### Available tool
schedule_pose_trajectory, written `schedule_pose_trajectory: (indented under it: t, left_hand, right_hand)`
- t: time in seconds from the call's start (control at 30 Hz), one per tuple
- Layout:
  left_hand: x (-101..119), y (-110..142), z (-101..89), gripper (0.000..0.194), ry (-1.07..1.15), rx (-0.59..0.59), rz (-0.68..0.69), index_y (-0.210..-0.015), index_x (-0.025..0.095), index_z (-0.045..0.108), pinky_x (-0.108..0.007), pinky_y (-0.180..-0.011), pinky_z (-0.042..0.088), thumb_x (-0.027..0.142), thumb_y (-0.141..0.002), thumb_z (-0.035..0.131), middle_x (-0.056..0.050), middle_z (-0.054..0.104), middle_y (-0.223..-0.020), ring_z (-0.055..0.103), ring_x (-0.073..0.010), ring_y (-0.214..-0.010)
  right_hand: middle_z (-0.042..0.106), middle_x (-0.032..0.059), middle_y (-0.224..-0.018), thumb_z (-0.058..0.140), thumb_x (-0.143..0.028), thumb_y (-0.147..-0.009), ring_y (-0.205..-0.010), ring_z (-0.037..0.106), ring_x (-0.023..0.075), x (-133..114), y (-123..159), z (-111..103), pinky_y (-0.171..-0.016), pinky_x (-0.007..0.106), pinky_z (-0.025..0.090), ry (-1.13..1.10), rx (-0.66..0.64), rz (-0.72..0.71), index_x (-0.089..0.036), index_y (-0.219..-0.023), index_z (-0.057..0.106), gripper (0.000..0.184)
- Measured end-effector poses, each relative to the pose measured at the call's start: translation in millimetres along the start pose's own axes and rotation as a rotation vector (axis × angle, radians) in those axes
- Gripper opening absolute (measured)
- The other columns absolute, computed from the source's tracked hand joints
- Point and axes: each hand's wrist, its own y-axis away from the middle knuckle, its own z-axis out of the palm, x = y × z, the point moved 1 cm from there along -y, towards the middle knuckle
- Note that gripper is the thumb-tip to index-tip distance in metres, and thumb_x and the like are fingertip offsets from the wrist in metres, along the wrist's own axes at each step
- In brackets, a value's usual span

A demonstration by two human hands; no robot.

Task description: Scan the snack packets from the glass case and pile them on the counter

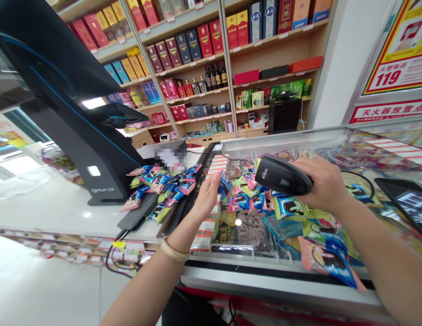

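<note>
My right hand (324,183) is wrapped round the handle of a black barcode scanner (282,174), whose head points left over the glass counter. At the left of the scanner, my left hand (209,194) is closed with a small blue and pink snack packet (225,184) at its fingers; the grip is partly hidden. Below the scanner lies a heap of wrapped snack packets (243,199). More packets (170,188) are piled on the white counter left of my left hand. Larger pink and blue packets (329,262) lie by my right forearm.
A black checkout monitor on a stand (109,154) rises at the left. A phone (406,201) lies on the glass counter (231,267) at the right. A dark flat device with cables (138,217) sits at the white counter's edge. Shelves of boxes (197,43) and bottles stand behind.
</note>
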Motion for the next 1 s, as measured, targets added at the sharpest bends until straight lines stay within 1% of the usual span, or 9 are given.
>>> schedule_pose_trajectory:
  t: [0.1,0.2,0.33,0.43,0.57,0.67,0.77,0.9,1.0]
  left_hand:
    - [-3.7,-11.3,16.8,0.048,-0.195,-0.034,0.214,-0.130,0.017,0.065,-0.039,-0.113,0.046,0.051,-0.100,0.047,-0.012,0.069,-0.133,0.060,-0.0256,-0.131]
    - [-13.4,-21.1,39.9,0.044,-0.388,-0.081,0.318,-0.138,0.016,0.057,-0.046,-0.115,0.043,0.040,-0.102,0.047,-0.017,0.063,-0.138,0.057,-0.0276,-0.132]
    - [-29.6,-26.0,65.1,0.068,-0.577,-0.205,0.342,-0.148,0.015,0.048,-0.053,-0.115,0.042,0.051,-0.091,0.065,-0.022,0.053,-0.140,0.053,-0.0347,-0.135]
    - [-37.9,-25.8,72.2,0.091,-0.611,-0.257,0.316,-0.155,0.018,0.040,-0.058,-0.116,0.040,0.061,-0.082,0.073,-0.023,0.042,-0.150,0.045,-0.0397,-0.142]
    - [-40.8,-23.3,67.2,0.091,-0.604,-0.203,0.314,-0.158,0.021,0.035,-0.059,-0.118,0.037,0.062,-0.085,0.069,-0.023,0.039,-0.153,0.039,-0.0391,-0.147]
    - [-38.6,-16.6,52.6,0.082,-0.626,-0.158,0.316,-0.157,0.021,0.036,-0.059,-0.118,0.037,0.058,-0.090,0.065,-0.022,0.039,-0.153,0.040,-0.0380,-0.146]
    - [-33.8,-2.7,22.6,0.075,-0.669,-0.092,0.325,-0.154,0.021,0.040,-0.056,-0.118,0.038,0.048,-0.089,0.067,-0.021,0.040,-0.153,0.041,-0.0369,-0.146]
    - [-26.3,27.9,-42.8,0.071,-0.789,0.050,0.327,-0.151,0.021,0.043,-0.054,-0.118,0.040,0.032,-0.085,0.068,-0.018,0.045,-0.149,0.047,-0.0336,-0.141]
    - [-25.5,53.9,-97.2,0.062,-0.938,0.253,0.262,-0.144,0.019,0.050,-0.053,-0.116,0.043,0.030,-0.085,0.066,-0.018,0.054,-0.140,0.053,-0.0336,-0.135]
  right_hand:
    - [0.074,0.0088,-0.084,0.066,-0.037,-0.083,-0.078,0.069,0.0258,11.9,4.5,-0.4,-0.068,0.035,0.049,0.081,0.059,0.104,-0.021,-0.096,0.068,0.021]
    - [0.073,0.0103,-0.083,0.066,-0.036,-0.084,-0.076,0.068,0.0262,21.1,7.3,-0.3,-0.067,0.036,0.048,0.141,0.094,0.142,-0.020,-0.092,0.067,0.018]
    - [0.070,0.0078,-0.077,0.065,-0.035,-0.084,-0.069,0.065,0.0231,27.6,9.4,1.9,-0.063,0.033,0.044,0.171,0.145,0.124,-0.020,-0.087,0.066,0.015]
    - [0.069,0.0071,-0.075,0.064,-0.034,-0.085,-0.068,0.064,0.0231,29.3,10.4,3.7,-0.063,0.033,0.044,0.188,0.158,0.119,-0.019,-0.088,0.067,0.015]
    - [0.069,0.0069,-0.074,0.063,-0.037,-0.085,-0.067,0.064,0.0221,29.0,9.9,3.3,-0.062,0.031,0.044,0.214,0.149,0.097,-0.019,-0.087,0.067,0.018]
    - [0.068,0.0061,-0.070,0.064,-0.038,-0.086,-0.064,0.063,0.0203,28.6,8.6,2.2,-0.060,0.030,0.043,0.232,0.173,0.036,-0.019,-0.084,0.066,0.019]
    - [0.068,0.0051,-0.069,0.063,-0.037,-0.087,-0.063,0.064,0.0196,29.1,8.6,1.8,-0.058,0.028,0.043,0.234,0.201,-0.008,-0.020,-0.083,0.063,0.017]
    - [0.069,0.0063,-0.071,0.065,-0.036,-0.086,-0.064,0.065,0.0208,28.9,10.2,1.4,-0.057,0.030,0.043,0.240,0.178,0.011,-0.022,-0.085,0.062,0.015]
    - [0.071,0.0079,-0.074,0.067,-0.039,-0.084,-0.067,0.067,0.0223,27.3,10.9,1.3,-0.058,0.031,0.043,0.209,0.132,0.096,-0.024,-0.084,0.062,0.016]
